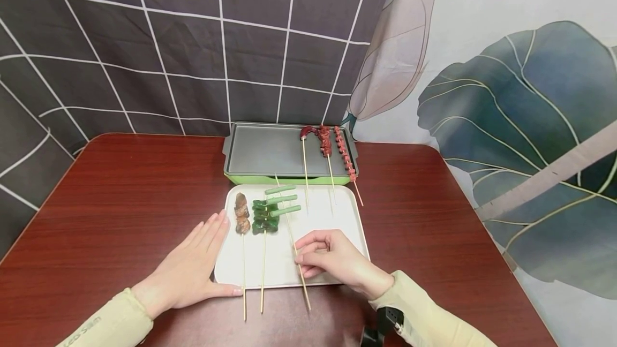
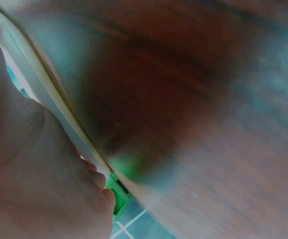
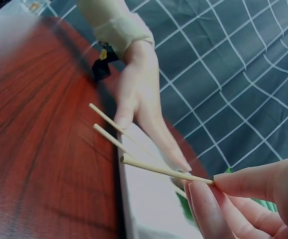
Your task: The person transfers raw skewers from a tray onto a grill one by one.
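My right hand [image 1: 337,261] pinches the stick of a skewer [image 1: 283,198] that carries several light green pieces, above the white tray [image 1: 284,272]. In the right wrist view, thumb and fingertips hold this stick [image 3: 156,169] near its bare end. Left of it on the tray lie a dark green skewer [image 1: 265,217] and a brown one [image 1: 242,214], both sticks jutting over the near edge. The light green pieces partly overlap the dark green ones. My left hand [image 1: 193,261] rests along the tray's left edge, fingers straight, thumb at the near corner by the brown skewer's stick.
Behind the tray stands a grey grill plate [image 1: 265,149] on a green base. Several red skewers, among them a pink-red one [image 1: 345,153], lie at its right, sticks reaching toward me. A dark grid-patterned cloth [image 1: 188,42] hangs behind the wooden table [image 1: 144,186].
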A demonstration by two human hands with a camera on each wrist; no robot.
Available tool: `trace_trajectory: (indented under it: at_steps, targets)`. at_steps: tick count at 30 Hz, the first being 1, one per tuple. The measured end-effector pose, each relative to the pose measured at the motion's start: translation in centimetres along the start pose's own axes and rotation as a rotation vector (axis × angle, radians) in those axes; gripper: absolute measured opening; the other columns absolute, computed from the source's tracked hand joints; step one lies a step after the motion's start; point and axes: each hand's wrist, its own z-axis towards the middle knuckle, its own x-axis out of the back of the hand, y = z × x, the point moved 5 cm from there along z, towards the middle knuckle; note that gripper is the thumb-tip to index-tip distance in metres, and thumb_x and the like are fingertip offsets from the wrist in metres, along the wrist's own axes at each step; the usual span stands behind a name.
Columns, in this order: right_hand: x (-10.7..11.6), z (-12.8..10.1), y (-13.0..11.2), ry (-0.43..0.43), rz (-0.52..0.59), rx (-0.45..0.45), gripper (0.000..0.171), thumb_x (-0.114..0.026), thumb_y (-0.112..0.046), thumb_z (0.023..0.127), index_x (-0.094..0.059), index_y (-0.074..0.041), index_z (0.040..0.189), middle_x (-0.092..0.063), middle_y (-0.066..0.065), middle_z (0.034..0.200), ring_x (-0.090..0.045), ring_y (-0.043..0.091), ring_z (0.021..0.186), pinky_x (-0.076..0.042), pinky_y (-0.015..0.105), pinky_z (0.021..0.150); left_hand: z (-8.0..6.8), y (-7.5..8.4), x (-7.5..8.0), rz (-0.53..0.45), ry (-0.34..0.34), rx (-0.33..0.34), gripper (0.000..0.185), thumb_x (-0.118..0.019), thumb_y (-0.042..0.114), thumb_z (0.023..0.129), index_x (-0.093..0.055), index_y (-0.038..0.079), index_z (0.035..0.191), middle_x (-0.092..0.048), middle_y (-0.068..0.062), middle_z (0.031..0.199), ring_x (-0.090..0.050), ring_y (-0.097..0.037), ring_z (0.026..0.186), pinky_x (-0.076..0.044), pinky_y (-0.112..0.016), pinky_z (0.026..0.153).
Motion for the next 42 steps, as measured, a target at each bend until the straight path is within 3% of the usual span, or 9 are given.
trace_trajectory:
  at_steps: [10, 22, 30, 42]
  targets:
    - [0.4, 0.9, -3.4, -0.006, -0.094, 0.083, 0.032, -0.069, 0.002, 0.09, -0.062, 0.017, 0.117, -0.071, 0.024, 0.093, -0.071, 0.017, 0.074, -0.063, 0.04, 0.074, 0.0, 0.0, -0.1, -0.002, -0.001, 0.002, 0.128, -0.052, 0.088, 0.079, -0.024, -0.012, 0.155, -0.017, -0.027, 0.164, -0.02, -0.04, 0.15, -0.02, -0.049, 0.121]
    - [1.4, 3.1, -8.4, 0.083, -0.105, 0.201, 0.028, -0.066, 0.006, 0.091, -0.065, 0.015, 0.117, -0.071, 0.026, 0.101, -0.073, 0.023, 0.081, -0.062, 0.045, 0.076, 0.1, -0.1, -0.1, 0.004, -0.005, 0.001, 0.129, -0.052, 0.088, 0.079, -0.024, -0.012, 0.155, -0.018, -0.028, 0.163, -0.021, -0.041, 0.15, -0.022, -0.051, 0.121]
    - [2.4, 5.3, -10.9, 0.124, -0.126, 0.187, 0.028, -0.065, 0.006, 0.092, -0.065, 0.011, 0.119, -0.073, 0.021, 0.097, -0.073, 0.022, 0.08, -0.062, 0.043, 0.078, 0.2, -0.1, -0.1, 0.011, 0.0, -0.002, 0.129, -0.051, 0.089, 0.078, -0.025, -0.013, 0.155, -0.018, -0.028, 0.163, -0.021, -0.041, 0.15, -0.022, -0.051, 0.12]
    - [4.1, 10.4, -11.4, 0.235, -0.136, 0.083, 0.034, -0.067, 0.004, 0.091, -0.065, 0.011, 0.124, -0.07, 0.03, 0.106, -0.072, 0.015, 0.073, -0.062, 0.034, 0.077, 0.2, 0.0, 0.0, 0.011, 0.001, -0.001, 0.13, -0.051, 0.089, 0.078, -0.025, -0.013, 0.155, -0.018, -0.028, 0.163, -0.021, -0.041, 0.15, -0.022, -0.05, 0.121]
